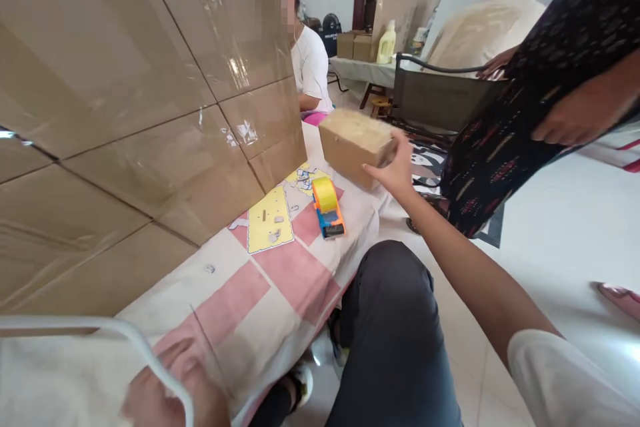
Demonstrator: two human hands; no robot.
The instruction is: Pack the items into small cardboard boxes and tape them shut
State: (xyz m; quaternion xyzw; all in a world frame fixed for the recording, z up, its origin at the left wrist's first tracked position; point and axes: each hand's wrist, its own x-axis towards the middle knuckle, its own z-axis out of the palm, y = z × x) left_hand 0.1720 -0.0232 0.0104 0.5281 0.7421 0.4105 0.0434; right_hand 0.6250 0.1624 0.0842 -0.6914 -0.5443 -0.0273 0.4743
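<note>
Your right hand (399,170) grips the near end of a small cardboard box (350,147), thumb on the lower side and fingers over the top corner. The box sits just right of the frame's center, at the far edge of the cloth-covered tabletop (295,280); you cannot tell whether its underside touches the cloth. Your left hand (197,380) is in the lower left, blurred and partly behind a curved white tube (133,337), so whether it is open or holding anything can't be told.

Near the center, just below the box, a tape dispenser (327,210) with a yellow roll lies on the pink and white cloth. Large cardboard boxes (150,107), banded with shiny clear tape, fill the upper left. Beyond them, at the upper center, a person in a white top (313,63) sits. On the right, someone in dark patterned clothing (500,140) stands close to a folding chair (435,100).
</note>
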